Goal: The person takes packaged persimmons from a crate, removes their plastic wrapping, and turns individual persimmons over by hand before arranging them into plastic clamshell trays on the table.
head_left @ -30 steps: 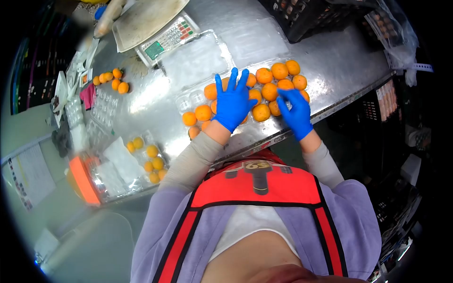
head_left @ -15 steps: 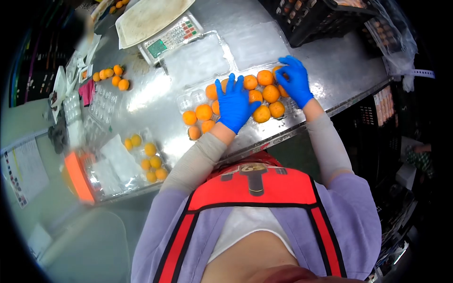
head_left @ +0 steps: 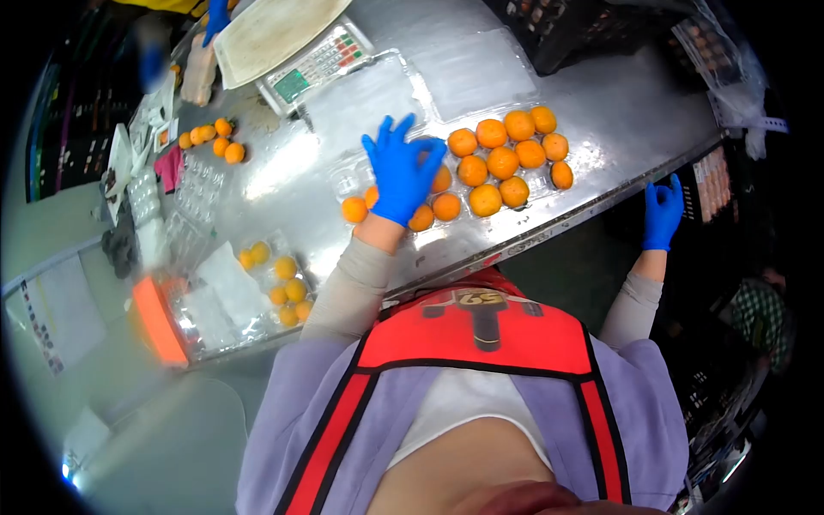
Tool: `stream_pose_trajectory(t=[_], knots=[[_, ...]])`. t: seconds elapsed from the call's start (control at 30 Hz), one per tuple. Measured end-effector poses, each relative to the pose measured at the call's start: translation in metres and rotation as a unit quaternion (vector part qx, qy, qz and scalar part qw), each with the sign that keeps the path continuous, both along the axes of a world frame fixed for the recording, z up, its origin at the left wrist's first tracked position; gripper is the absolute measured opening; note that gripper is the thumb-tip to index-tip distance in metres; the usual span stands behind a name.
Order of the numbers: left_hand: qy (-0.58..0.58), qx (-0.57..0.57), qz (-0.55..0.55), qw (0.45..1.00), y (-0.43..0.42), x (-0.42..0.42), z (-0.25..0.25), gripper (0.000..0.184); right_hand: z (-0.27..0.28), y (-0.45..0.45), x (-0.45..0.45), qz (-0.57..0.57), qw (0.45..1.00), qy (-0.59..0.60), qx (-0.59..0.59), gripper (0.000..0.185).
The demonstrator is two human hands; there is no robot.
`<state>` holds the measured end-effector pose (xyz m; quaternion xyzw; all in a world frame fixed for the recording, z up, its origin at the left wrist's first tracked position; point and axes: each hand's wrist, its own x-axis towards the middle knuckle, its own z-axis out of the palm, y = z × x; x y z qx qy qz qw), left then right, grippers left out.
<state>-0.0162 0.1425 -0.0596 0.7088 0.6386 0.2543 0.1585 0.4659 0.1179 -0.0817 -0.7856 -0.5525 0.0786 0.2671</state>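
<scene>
On my head view, the left hand point(head_left: 403, 176), in a blue glove, is over a clear tray point(head_left: 348, 178) on the metal table point(head_left: 627, 137). Three of its fingers are spread, and the thumb and forefinger curl toward each other; I cannot tell whether they pinch anything, though an orange fruit point(head_left: 440, 178) lies just beside the thumb. More fruits show around the palm and wrist, which hide part of that tray from me.

To the right, I count eleven orange fruits point(head_left: 502, 162) in three rows, seemingly in a second clear tray (glare makes its rim hard to trace).

The right hand point(head_left: 663, 215), also gloved, is past the table's edge, near a dark crate of fruit point(head_left: 711, 184). Its thumb stands apart from a raised finger, but against that darkness I cannot tell if the palm grips something.

Beyond the left hand I see a keypad scale point(head_left: 322, 69), and past its pan point(head_left: 279, 30), another person's blue-gloved hand point(head_left: 216, 19). A small group of loose fruits point(head_left: 221, 127) lies nearer me.
</scene>
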Motion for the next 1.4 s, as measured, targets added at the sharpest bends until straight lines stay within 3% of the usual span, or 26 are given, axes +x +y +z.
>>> stream_pose_trajectory(t=[0.03,0.1,0.13,0.17,0.23,0.27,0.3,0.37,0.43,0.57,0.63,0.7,0.87,0.97,1.0,1.33,1.4], knots=[[0.005,0.0,0.006,1.0,0.001,-0.016,-0.001,0.024,0.003,0.001,-0.014,-0.013,0.999,0.009,-0.03,0.021],[-0.099,0.068,0.092,0.988,0.0,-0.051,-0.01,0.022,0.003,0.002,-0.036,0.024,0.987,-0.098,0.127,0.025],[-0.097,0.064,0.111,0.987,-0.002,-0.068,-0.013,0.024,0.006,0.004,-0.04,0.044,0.989,-0.033,0.134,0.04],[-0.096,0.058,0.132,0.985,-0.007,-0.085,-0.015,0.026,0.006,0.006,-0.041,0.05,0.989,-0.032,0.135,0.04],[-0.071,0.056,0.144,0.985,-0.02,-0.108,-0.017,0.028,0.0,0.013,-0.044,-0.008,0.988,0.14,0.069,0.051],[-0.095,0.055,0.163,0.981,-0.029,-0.115,-0.02,0.03,-0.006,0.019,-0.044,0.006,0.983,0.171,0.066,0.045],[-0.118,0.055,0.181,0.975,-0.037,-0.12,-0.021,0.031,-0.004,0.027,-0.055,0.017,0.983,0.173,0.064,0.045],[-0.1,0.058,0.202,0.973,-0.053,-0.122,-0.028,0.033,-0.004,0.039,-0.084,0.146,0.972,0.118,0.143,0.044],[-0.125,0.054,0.216,0.967,-0.064,-0.119,-0.031,0.035,0.04,0.043,-0.156,0.16,0.974,0.109,0.119,0.048],[-0.184,0.02,0.235,0.954,-0.078,-0.122,-0.013,0.035,0.031,0.059,-0.21,0.261,0.934,0.223,0.103,0.048],[-0.183,0.029,0.241,0.953,-0.084,-0.132,-0.006,0.038,0.023,0.061,-0.236,0.319,0.883,0.337,0.066,0.047],[-0.06,-0.017,0.11,0.992,-0.089,-0.14,0.003,0.041,0.026,0.055,-0.257,0.344,0.888,0.306,-0.013,0.049],[0.053,-0.132,0.152,0.978,-0.092,-0.112,0.006,0.056,0.02,0.039,-0.295,0.39,0.841,0.373,-0.044,0.049],[0.074,-0.097,0.167,0.978,-0.095,-0.107,-0.006,0.056,0.031,0.031,-0.307,0.376,0.818,0.42,-0.12,0.05],[0.074,-0.097,0.17,0.978,-0.094,-0.106,-0.007,0.056,0.022,0.034,-0.309,0.418,0.826,0.374,-0.063,0.049],[0.07,-0.084,0.144,0.984,-0.09,-0.107,-0.009,0.053,0.025,0.033,-0.318,0.446,0.813,0.363,-0.092,0.047],[0.043,-0.083,0.146,0.985,-0.093,-0.107,0.004,0.054,0.036,0.029,-0.327,0.423,0.775,0.444,-0.148,0.047]])
